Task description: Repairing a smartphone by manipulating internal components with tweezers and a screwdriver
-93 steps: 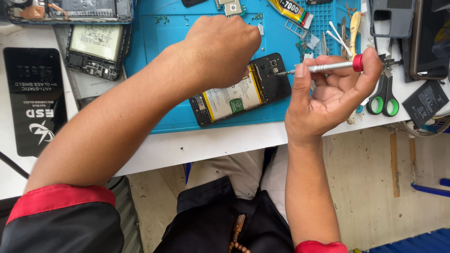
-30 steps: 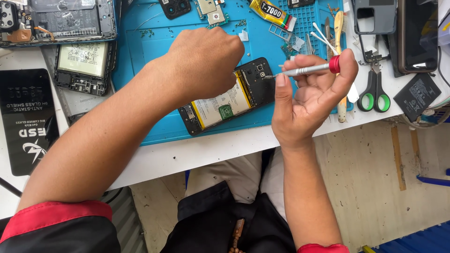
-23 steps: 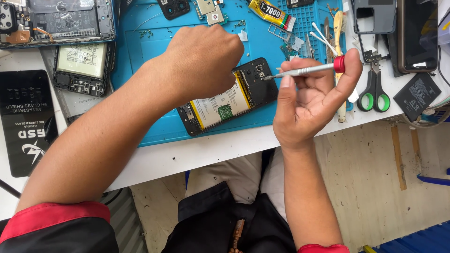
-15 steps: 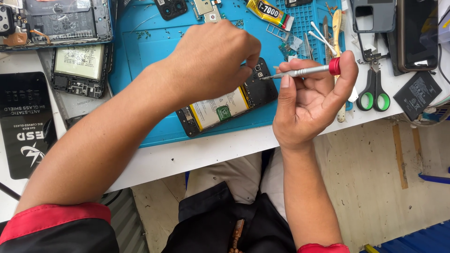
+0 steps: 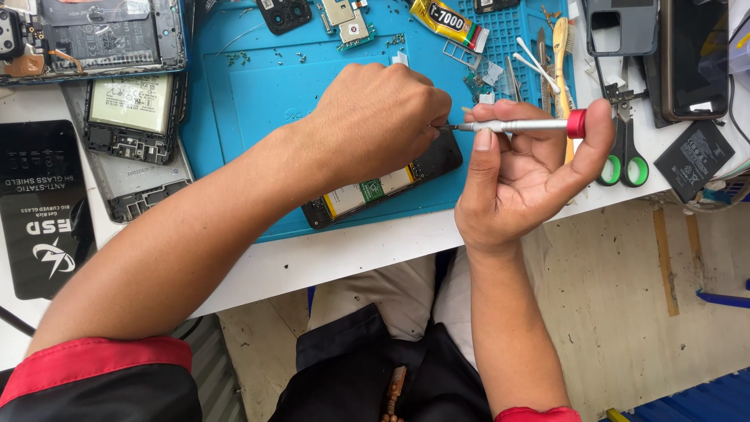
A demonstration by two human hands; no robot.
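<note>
My right hand (image 5: 523, 184) pinches the silver screwdriver (image 5: 516, 125); my left hand's (image 5: 375, 117) fingers close at its tip, over the opened phone (image 5: 375, 187) on the blue mat (image 5: 250, 101) near the bench edge. Back cover is off, loose screws (image 5: 258, 56) out; I judge disassembly midway.

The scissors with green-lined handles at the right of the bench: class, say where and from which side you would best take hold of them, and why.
Grip the scissors by the two finger loops, coming from the near table edge. The loops point toward the person and lie free beside the right hand, while the blades point away among the tools on the blue mat, so the far end is probably awkward.
</note>
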